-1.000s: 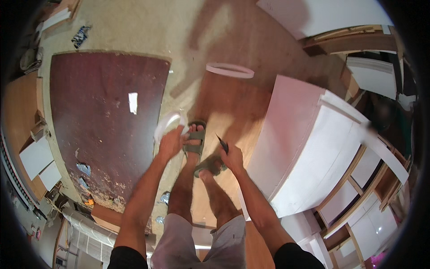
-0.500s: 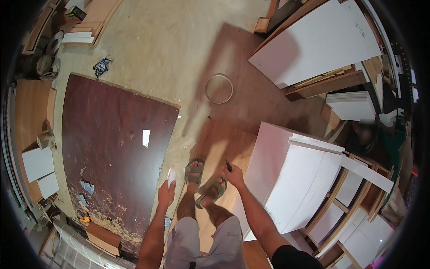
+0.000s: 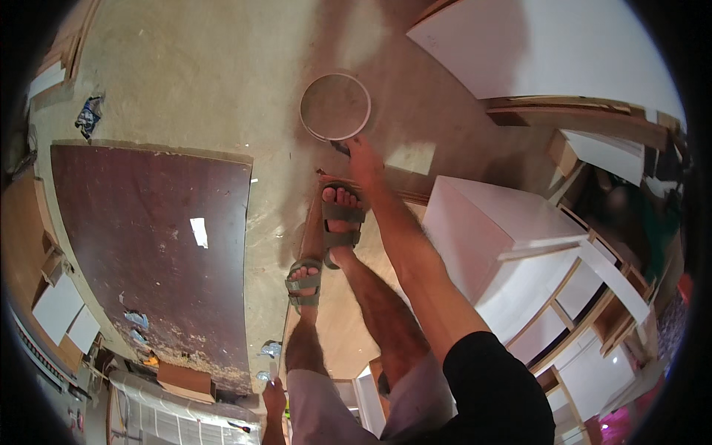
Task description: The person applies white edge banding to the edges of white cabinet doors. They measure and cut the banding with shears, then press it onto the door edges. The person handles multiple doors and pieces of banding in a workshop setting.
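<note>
My right hand (image 3: 363,159) reaches down and forward, its fingers closed on a small dark tool (image 3: 340,148) whose exact kind I cannot make out. Just beyond the fingertips lies a thin pale hoop (image 3: 368,104), like a coiled strip, on the floor. The hand is at its near rim; whether it touches the hoop I cannot tell. Low in the view my left hand (image 3: 274,400) hangs beside my left leg, fingers closed on a narrow pale piece (image 3: 273,369), seen only in part.
A large dark red-brown board (image 3: 159,245) lies at left. A white cabinet box (image 3: 482,230) stands close on my right. White panels (image 3: 578,52) lean at the far right. My sandalled feet stand by a wooden board (image 3: 341,311). A crumpled wrapper (image 3: 88,117) lies far left.
I have stepped forward and bent toward the hoop. My right hand with the dark tool has moved ahead to its rim. My left hand has dropped back toward the lower edge.
</note>
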